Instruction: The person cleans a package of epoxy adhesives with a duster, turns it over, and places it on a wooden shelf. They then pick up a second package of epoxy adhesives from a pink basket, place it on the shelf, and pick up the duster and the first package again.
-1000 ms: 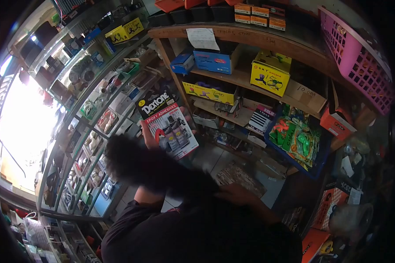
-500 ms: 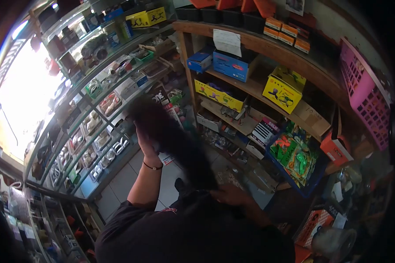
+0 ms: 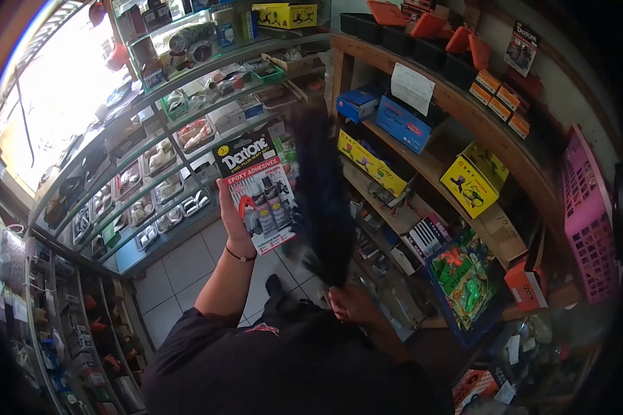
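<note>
My left hand (image 3: 235,220) grips an epoxy adhesives pack (image 3: 262,197) by its left side, with the thumb along the edge. The pack is a flat card printed "Dextone", with pictures of two tubes on its face, and it is held nearly upright towards me. In my right hand (image 3: 353,305) is a dark feather duster (image 3: 323,200), its fingers wrapped round the lower end. The duster's blurred feathers point up, just to the right of the pack and overlapping its right edge in this view.
Glass shelves (image 3: 176,159) with trays of small parts curve along the left. To the right, a wooden shelf (image 3: 394,52) carries yellow boxes (image 3: 472,181) and blue boxes (image 3: 403,123). A pink basket (image 3: 583,207) hangs far right. White floor tiles (image 3: 183,277) show below.
The feather duster has swept from in front of the pack to its right, uncovering the printed face. The camera view has shifted, so the shelves appear further right.
</note>
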Motion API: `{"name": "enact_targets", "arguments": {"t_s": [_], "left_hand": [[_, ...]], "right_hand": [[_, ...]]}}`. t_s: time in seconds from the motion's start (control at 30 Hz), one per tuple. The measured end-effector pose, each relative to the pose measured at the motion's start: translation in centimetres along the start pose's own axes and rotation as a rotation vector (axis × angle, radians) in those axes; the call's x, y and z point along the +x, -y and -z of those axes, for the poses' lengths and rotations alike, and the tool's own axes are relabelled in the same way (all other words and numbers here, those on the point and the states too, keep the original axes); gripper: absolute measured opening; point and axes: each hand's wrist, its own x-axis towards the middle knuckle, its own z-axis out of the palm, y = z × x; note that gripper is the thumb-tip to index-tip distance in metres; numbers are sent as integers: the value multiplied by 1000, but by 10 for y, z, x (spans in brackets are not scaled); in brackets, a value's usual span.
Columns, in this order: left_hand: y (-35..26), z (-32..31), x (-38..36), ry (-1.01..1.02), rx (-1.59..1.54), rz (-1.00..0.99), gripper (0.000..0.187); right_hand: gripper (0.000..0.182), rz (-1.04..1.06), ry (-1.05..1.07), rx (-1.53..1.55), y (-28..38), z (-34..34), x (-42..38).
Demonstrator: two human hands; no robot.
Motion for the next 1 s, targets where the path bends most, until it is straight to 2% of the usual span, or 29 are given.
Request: {"name": "enact_targets", "arguments": {"t_s": [0.03,0.07,0.1,0.13,0.17,0.2,0.23,0.27,0.3,0.33,0.37,0.43,0.5,0.53,0.57,0.63,0.7,0.73,0.77,0.83,0.87,0.9,0.97,1.0], "left_hand": [[-1,9,1,15,-43,11,76],[3,16,3,113,-18,96,77],[0,4,2,100,10,144,80],[-4,-7,1,87,37,193,82],[3,-3,6,8,-16,154,84],[4,4,11,-46,-65,139,85],[4,10,16,-102,-113,124,86],[10,14,20,130,-51,184,83],[12,13,23,152,-87,215,82],[14,11,26,221,-369,224,82],[15,10,29,184,-281,243,75],[15,8,37,115,-108,292,59],[27,28,50,161,24,281,64],[17,27,53,25,-120,306,70],[18,23,58,140,-70,312,71],[15,49,74,80,-15,305,77],[16,46,81,287,-305,584,81],[0,23,82,79,-78,464,84],[-3,20,86,108,-114,454,75],[-9,60,114,-174,150,202,62],[-13,68,113,83,-64,247,53],[-15,66,114,1,-48,241,56],[-27,65,114,-123,-271,353,54],[-31,67,110,-33,-152,372,57]], "right_hand": [[41,8,-50,-297,12,-5,-8],[41,16,-103,-588,18,-9,-12],[41,14,-113,-579,17,-8,-12],[39,130,-83,-626,13,-5,-13],[38,246,-57,-674,10,-4,-14],[38,241,-80,-666,4,-3,-12],[37,119,-134,-309,-3,-2,-9],[36,4,-182,50,-6,-3,-7],[36,8,-202,57,-1,-9,-11],[37,157,-268,-316,11,-18,-17],[37,301,-331,-690,18,-25,-18],[38,281,-354,-653,16,-33,-13],[39,258,-382,-610,11,-39,-5],[39,202,-438,-390,7,-36,1],[40,150,-488,-169,5,-34,5],[39,153,-507,-159,7,-39,16],[40,306,-471,-672,15,-55,29],[39,317,-462,-672,25,-63,33],[39,308,-485,-673,31,-68,39],[40,153,-508,-181,42,-75,52],[42,127,-542,-20,46,-79,57],[42,114,-550,-26,49,-83,61],[44,-62,-513,-338,52,-91,67],[46,-10,-496,-483,56,-98,68]]}}
